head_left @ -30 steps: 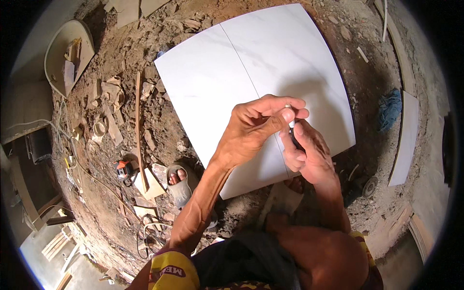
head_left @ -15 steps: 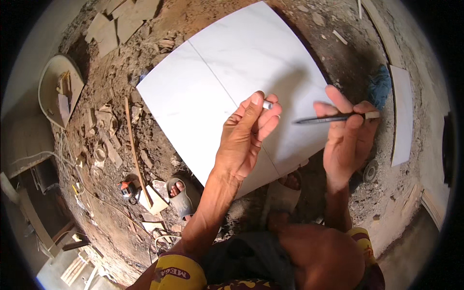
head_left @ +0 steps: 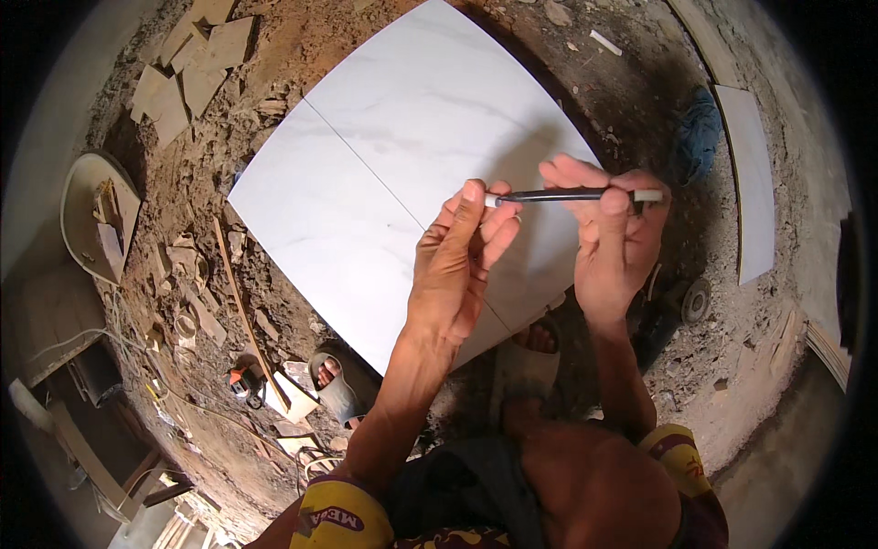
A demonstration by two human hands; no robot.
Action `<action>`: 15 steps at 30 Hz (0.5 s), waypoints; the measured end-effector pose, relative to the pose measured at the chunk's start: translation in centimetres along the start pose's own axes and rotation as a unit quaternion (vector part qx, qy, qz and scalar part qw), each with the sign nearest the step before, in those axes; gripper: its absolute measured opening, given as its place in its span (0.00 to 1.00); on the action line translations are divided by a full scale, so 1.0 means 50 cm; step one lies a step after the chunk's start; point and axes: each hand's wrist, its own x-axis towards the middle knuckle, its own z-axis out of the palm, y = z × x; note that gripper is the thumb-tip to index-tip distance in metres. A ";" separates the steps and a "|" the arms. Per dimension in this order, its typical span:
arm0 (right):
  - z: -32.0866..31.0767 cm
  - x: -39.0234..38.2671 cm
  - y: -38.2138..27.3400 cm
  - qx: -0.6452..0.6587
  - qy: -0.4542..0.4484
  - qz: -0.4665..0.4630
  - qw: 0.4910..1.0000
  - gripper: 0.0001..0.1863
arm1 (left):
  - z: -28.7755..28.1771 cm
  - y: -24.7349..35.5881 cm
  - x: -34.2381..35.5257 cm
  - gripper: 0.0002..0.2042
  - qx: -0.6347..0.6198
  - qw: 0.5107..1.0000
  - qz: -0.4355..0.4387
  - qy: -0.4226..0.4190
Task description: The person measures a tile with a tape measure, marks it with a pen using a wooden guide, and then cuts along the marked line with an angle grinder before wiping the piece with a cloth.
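My left hand pinches a small white cap between thumb and fingers. In my right hand is a slim black pen with a pale end, lying level and gripped near that end. Its pointed tip meets the cap; whether it has entered the opening I cannot tell. Both hands are above a large white marbled tile on the ground. A thin dark line runs across the tile, partly hidden behind my left hand.
A cut bucket stands far left amid rubble. Nearer lie a wooden strip and an orange-black tape measure. To the right are a blue crumpled cloth, a narrow tile piece and a dark tool with a round disc.
My right hand has moved left, bringing the pen's tip from well apart to the cap. My left hand still pinches the cap. The view has shifted slightly.
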 end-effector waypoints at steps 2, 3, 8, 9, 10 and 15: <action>-0.006 -0.009 0.011 -0.011 -0.019 -0.022 1.000 0.11 | -0.008 -0.008 0.008 0.16 0.019 0.998 0.058 0.020; -0.009 -0.015 0.015 -0.021 -0.039 -0.045 0.998 0.10 | -0.010 -0.009 0.010 0.16 0.019 0.998 0.055 0.020; -0.031 -0.040 0.018 -0.029 -0.040 -0.041 0.998 0.08 | -0.019 -0.025 0.025 0.14 0.083 0.989 0.104 0.064; -0.060 -0.038 0.014 -0.187 -0.098 -0.049 0.976 0.09 | -0.027 -0.020 0.023 0.13 0.116 0.981 0.140 0.069; -0.078 -0.034 0.006 -0.344 -0.151 -0.056 0.925 0.09 | -0.033 -0.008 0.020 0.12 0.148 0.971 0.175 0.067; -0.099 -0.064 0.010 -0.358 -0.145 0.027 0.922 0.09 | 0.021 -0.032 0.000 0.13 0.240 0.935 0.252 0.060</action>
